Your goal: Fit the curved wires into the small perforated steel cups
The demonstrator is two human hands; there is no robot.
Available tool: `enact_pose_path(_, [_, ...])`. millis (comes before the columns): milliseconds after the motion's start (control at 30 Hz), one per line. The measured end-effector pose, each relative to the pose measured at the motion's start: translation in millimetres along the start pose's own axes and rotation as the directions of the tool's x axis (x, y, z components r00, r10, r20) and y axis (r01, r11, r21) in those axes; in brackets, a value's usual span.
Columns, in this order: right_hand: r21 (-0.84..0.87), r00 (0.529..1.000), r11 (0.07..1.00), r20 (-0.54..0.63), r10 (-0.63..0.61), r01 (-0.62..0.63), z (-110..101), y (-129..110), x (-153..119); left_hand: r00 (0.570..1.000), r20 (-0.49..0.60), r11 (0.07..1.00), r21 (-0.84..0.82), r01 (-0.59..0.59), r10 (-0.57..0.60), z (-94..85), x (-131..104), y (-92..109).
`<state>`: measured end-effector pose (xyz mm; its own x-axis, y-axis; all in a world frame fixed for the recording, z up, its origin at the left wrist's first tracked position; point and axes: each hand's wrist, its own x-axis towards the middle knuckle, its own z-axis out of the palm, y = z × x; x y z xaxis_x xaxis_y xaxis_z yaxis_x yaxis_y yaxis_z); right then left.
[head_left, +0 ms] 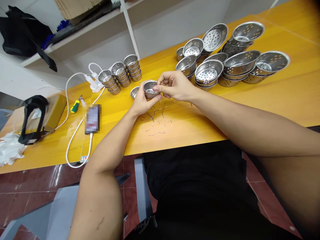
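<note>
A small perforated metal cup (pixel 151 94) is gripped in my left hand (pixel 141 104), its mouth facing up and the thumb along its near side. My right hand (pixel 175 87) is closed in a pinch at the cup's right rim. Whatever sits between those fingertips is too small to make out. Behind my left hand, another small metal cup (pixel 134 91) rests partly hidden on the table. Several thin curved wires (pixel 162 126) lie scattered on the tabletop just below both hands.
Stacked perforated cups (pixel 120 74) stand at the back left. Larger perforated metal bowls (pixel 209 70) are stacked at the right. A phone (pixel 92 119) with a white cable, a green-yellow screwdriver (pixel 75 106), a power strip (pixel 96 84) and a black headset-like frame (pixel 33 120) lie leftward.
</note>
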<state>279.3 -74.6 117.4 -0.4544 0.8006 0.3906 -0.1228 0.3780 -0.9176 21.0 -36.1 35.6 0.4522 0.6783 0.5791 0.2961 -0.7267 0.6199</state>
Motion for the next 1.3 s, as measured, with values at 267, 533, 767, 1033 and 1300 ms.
enact_pose_path(267, [-0.052, 0.999, 0.998, -0.001, 0.043, -0.043, 1.6, -5.7, -1.5, 0.996, 0.034, 0.997, 0.007, 0.076, -0.077, -3.0, -0.9, 6.3])
enact_pose_path(533, [-0.249, 1.0, 0.969, -0.02, 0.0, -0.005, -1.3, -6.4, -9.9, 0.999, -0.001, 0.999, 0.016, 0.048, -0.048, -2.1, -0.6, 0.3])
enact_pose_path(767, [-0.591, 0.986, 0.793, 0.024, -0.163, 0.145, -3.4, 2.7, -16.8, 0.997, -0.067, 0.999, -0.04, 0.026, -0.029, -5.2, -1.1, -22.4])
enact_pose_path(1033, [-0.601, 0.987, 0.784, 0.076, -0.142, 0.159, -3.7, 15.3, -18.0, 0.999, -0.032, 0.997, -0.071, -0.038, 0.036, -4.4, -1.1, -39.3])
enact_pose_path(1300, [-0.643, 0.991, 0.755, 0.059, -0.12, 0.13, 2.1, 11.2, -18.5, 0.999, 0.045, 0.999, -0.039, -0.013, 0.015, -1.3, -2.8, -22.2])
